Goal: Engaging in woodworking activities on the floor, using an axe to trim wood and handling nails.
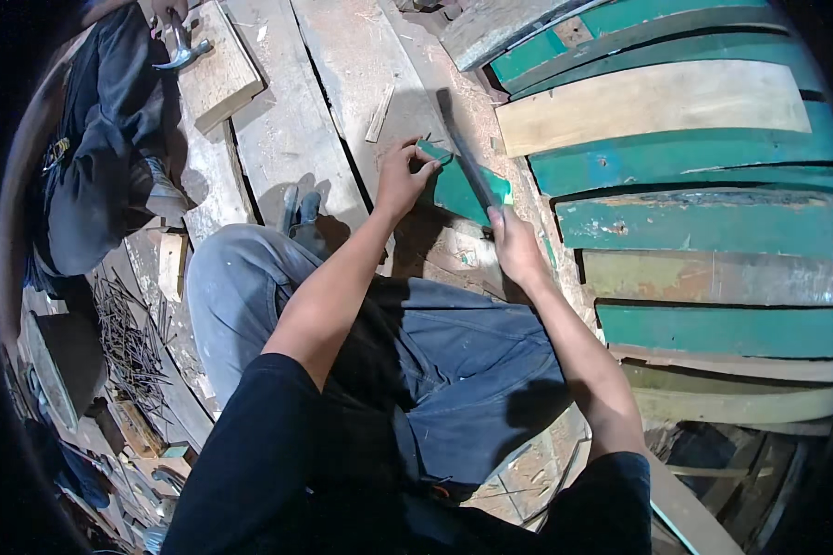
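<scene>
A small green-painted wooden piece (458, 190) lies on a worn plank in front of my knees. My left hand (403, 178) pinches its upper left corner and holds it down. My right hand (516, 245) is closed on the handle of a long dark tool (461, 148), which slants up and to the left across the green piece. The far tip of the tool is blurred. Both my forearms reach out over my legs in blue jeans.
Stacked green and bare wooden planks (676, 166) fill the right side. Grey planks (296, 120) and sawdust lie ahead. At the upper left another person in dark clothes (102, 139) holds a hammer (180, 46). A pile of dark nails (130, 342) lies at the left.
</scene>
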{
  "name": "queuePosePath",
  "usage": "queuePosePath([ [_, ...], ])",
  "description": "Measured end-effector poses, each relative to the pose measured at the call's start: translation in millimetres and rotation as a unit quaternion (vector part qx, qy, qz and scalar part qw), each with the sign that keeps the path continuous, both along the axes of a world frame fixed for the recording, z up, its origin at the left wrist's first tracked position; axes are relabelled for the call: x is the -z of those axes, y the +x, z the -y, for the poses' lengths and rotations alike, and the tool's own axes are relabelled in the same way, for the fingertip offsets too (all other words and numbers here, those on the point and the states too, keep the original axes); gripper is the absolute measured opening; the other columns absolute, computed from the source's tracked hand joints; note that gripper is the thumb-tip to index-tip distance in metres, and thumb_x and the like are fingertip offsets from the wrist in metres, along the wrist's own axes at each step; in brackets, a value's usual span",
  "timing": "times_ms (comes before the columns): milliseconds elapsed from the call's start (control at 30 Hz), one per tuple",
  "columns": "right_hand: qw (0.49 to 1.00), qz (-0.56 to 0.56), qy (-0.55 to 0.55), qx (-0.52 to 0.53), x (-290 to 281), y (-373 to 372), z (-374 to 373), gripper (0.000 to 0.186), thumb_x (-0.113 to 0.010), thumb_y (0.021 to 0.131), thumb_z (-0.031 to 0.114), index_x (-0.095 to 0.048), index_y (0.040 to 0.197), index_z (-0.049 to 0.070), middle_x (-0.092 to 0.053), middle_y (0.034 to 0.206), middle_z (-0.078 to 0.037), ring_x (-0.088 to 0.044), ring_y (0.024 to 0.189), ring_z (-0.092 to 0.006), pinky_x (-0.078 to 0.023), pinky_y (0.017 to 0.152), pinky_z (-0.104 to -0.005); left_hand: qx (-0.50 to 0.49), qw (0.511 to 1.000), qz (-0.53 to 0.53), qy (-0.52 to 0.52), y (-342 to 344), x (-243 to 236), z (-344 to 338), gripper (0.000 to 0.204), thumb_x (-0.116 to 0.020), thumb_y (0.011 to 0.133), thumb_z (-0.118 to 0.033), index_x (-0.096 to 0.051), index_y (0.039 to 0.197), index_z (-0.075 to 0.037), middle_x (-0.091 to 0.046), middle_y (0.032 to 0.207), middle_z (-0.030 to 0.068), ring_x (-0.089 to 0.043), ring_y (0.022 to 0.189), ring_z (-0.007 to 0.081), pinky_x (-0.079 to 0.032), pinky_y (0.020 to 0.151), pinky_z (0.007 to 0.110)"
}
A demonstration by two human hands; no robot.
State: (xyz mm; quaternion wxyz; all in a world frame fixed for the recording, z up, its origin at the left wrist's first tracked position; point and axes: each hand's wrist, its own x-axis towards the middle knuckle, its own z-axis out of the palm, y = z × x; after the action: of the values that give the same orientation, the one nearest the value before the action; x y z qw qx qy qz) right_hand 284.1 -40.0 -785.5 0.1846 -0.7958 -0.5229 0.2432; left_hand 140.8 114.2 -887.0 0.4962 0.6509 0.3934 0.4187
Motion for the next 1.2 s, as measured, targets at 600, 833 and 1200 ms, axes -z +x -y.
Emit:
queuePosePath([
  [600,1.0,0.015,-0.016,0.009,29.0,-0.9,5.3,0.033,-0.038,0.101,0.03,-0.049,0.1,-0.001,-0.058,0.073,-0.031,-0.059,0.073,-0.0486,-0.044,0.062,-0.0526,0.003,1.0,-0.018,0.005,3.5,0.1,0.4,0.012,-0.073,0.077,-0.014,-0.068,0.081,-0.003,-0.056,0.125,0.0164,-0.054,0.114,0.0307,-0.04,0.098,0.037],
  [833,0.998,-0.021,0.039,0.039,3.7,-17.9,-5.8,0.031,-0.042,0.1,0.027,-0.049,0.103,-0.003,-0.057,0.065,-0.025,-0.06,0.063,-0.043,-0.045,0.056,-0.0466,0.007,1.0,-0.015,0.007,-4.8,7.7,-3.3,0.012,-0.073,0.077,-0.012,-0.069,0.082,-0.002,-0.058,0.121,0.0178,-0.054,0.114,0.0298,-0.041,0.096,0.038],
  [1200,0.997,0.016,0.035,0.06,-4.8,-19.6,-7.6,0.035,-0.034,0.102,0.031,-0.047,0.101,-0.002,-0.059,0.068,-0.025,-0.058,0.062,-0.0473,-0.043,0.053,-0.051,-0.001,0.999,-0.032,0.008,-1.7,4.6,-2.1,0.014,-0.073,0.077,-0.015,-0.068,0.082,-0.003,-0.058,0.122,0.0183,-0.055,0.115,0.0301,-0.04,0.098,0.037],
])
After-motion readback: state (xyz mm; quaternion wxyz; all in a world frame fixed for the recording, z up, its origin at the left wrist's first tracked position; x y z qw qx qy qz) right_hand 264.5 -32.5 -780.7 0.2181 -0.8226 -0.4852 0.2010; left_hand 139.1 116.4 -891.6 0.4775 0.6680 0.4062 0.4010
